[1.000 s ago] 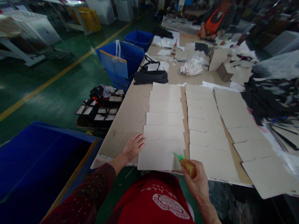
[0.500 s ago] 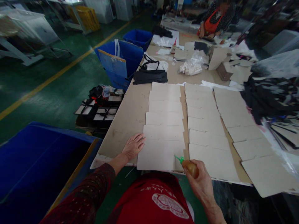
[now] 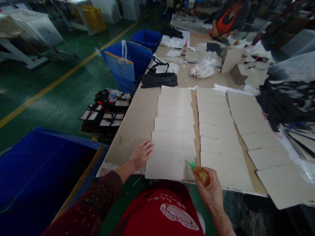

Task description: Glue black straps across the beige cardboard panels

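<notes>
Three overlapping rows of pale cardboard sheets [image 3: 216,131] lie on a long brown table [image 3: 133,124]. My left hand [image 3: 141,152] rests flat, fingers stretched out, at the left edge of the nearest sheet [image 3: 167,164] in the left row. My right hand [image 3: 209,190] is closed round a small amber glue bottle [image 3: 200,173]. Its green nozzle [image 3: 189,164] points at the nearest sheet's right side, close to the surface.
Blue crates: one large [image 3: 36,173] at my lower left, two [image 3: 130,62] by the table's far left. Black bags [image 3: 158,80], plastic wrap [image 3: 204,68] and card scraps lie further up the table. Black material [image 3: 287,101] is piled at right. A person in red [image 3: 226,19] works at the far end.
The glue bottle in my right hand has shifted slightly right and down along the near sheet's edge. My left hand has stayed flat in place.
</notes>
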### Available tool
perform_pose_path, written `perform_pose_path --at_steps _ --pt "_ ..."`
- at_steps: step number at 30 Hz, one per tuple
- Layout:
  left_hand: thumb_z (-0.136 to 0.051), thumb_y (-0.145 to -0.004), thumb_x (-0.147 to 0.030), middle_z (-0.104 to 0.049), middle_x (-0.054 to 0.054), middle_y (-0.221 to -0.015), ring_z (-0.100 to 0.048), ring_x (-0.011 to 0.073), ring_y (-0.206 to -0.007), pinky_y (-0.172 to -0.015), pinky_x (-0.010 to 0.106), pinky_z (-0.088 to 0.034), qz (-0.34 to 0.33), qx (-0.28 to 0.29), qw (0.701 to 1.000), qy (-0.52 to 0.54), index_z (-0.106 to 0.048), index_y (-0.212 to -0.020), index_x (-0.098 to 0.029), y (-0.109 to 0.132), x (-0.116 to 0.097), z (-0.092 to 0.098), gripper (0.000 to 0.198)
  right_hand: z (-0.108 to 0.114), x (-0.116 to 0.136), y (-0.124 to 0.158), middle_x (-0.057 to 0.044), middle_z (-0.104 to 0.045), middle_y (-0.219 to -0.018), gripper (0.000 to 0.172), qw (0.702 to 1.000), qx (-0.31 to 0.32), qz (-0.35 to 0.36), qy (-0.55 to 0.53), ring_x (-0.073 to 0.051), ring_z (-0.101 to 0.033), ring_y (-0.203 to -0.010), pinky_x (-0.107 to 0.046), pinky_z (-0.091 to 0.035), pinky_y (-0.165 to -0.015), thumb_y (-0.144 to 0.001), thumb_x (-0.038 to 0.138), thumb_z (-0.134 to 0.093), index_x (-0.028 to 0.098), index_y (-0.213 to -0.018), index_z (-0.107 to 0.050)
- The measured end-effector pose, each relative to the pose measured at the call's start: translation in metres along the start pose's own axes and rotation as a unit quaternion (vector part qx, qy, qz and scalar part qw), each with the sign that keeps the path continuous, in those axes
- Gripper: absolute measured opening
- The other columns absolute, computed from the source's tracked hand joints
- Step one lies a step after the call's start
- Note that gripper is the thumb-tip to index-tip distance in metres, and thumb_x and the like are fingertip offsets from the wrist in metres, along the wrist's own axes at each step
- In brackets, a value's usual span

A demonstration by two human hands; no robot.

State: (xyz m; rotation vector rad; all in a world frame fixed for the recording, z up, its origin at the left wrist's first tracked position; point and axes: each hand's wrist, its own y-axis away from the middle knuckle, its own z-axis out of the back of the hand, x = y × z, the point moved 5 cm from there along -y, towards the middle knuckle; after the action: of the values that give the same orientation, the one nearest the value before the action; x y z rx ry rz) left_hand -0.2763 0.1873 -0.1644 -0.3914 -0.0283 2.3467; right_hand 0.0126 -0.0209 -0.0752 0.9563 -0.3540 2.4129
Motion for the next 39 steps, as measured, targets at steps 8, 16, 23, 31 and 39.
perform_pose_path --at_steps 8,16,23,31,39 --pt "-0.052 -0.098 -0.03 -0.052 0.001 -0.148 -0.04 0.0253 -0.138 -0.112 0.046 -0.038 0.006 0.006 1.0 -0.002 -0.058 -0.134 -0.026 0.001 -0.001 -0.001 0.036 -0.007 -0.027 0.02 -0.004 -0.065 -0.101 0.062 0.966 -0.012 -0.199 -0.167 -0.025 -0.062 -0.088 -0.039 -0.051 -0.079 -0.068 0.06 -0.075 0.022 -0.114 -0.058" --pt "-0.053 -0.098 -0.032 -0.053 0.0 -0.147 -0.042 0.0252 -0.137 -0.111 0.047 -0.039 0.021 0.021 1.0 -0.002 -0.059 -0.133 -0.029 0.001 -0.005 0.004 0.036 -0.068 0.032 0.027 -0.005 -0.066 -0.105 0.052 0.958 0.106 -0.123 -0.236 -0.025 -0.062 -0.093 -0.038 -0.051 -0.083 -0.071 0.052 -0.076 0.022 -0.111 -0.059" --pt "-0.05 -0.099 -0.034 -0.052 0.001 -0.148 -0.041 0.026 -0.137 -0.11 0.048 -0.039 0.017 0.026 1.0 0.007 -0.059 -0.134 -0.029 0.001 -0.004 0.002 0.036 -0.089 0.059 0.021 -0.005 -0.063 -0.101 0.039 0.971 0.149 -0.016 -0.186 -0.023 -0.061 -0.09 -0.038 -0.052 -0.082 -0.079 0.044 -0.069 0.022 -0.108 -0.057" --pt "-0.051 -0.099 -0.035 -0.052 0.001 -0.148 -0.04 0.0256 -0.138 -0.109 0.048 -0.039 0.02 0.028 0.999 0.012 -0.059 -0.133 -0.03 0.002 -0.004 0.001 0.036 -0.096 0.069 0.015 -0.006 -0.061 -0.107 0.031 0.981 0.14 0.071 -0.118 -0.023 -0.06 -0.098 -0.039 -0.051 -0.089 -0.083 0.037 -0.065 0.023 -0.11 -0.057" --pt "-0.05 -0.099 -0.035 -0.051 0.0 -0.148 -0.039 0.0246 -0.138 -0.11 0.047 -0.037 0.019 0.028 0.999 0.019 -0.058 -0.134 -0.031 0.002 -0.005 0.003 0.036 -0.083 0.062 0.009 -0.006 -0.059 -0.108 0.032 0.984 0.144 0.065 -0.08 -0.024 -0.059 -0.098 -0.039 -0.05 -0.088 -0.084 0.037 -0.064 0.024 -0.111 -0.056"
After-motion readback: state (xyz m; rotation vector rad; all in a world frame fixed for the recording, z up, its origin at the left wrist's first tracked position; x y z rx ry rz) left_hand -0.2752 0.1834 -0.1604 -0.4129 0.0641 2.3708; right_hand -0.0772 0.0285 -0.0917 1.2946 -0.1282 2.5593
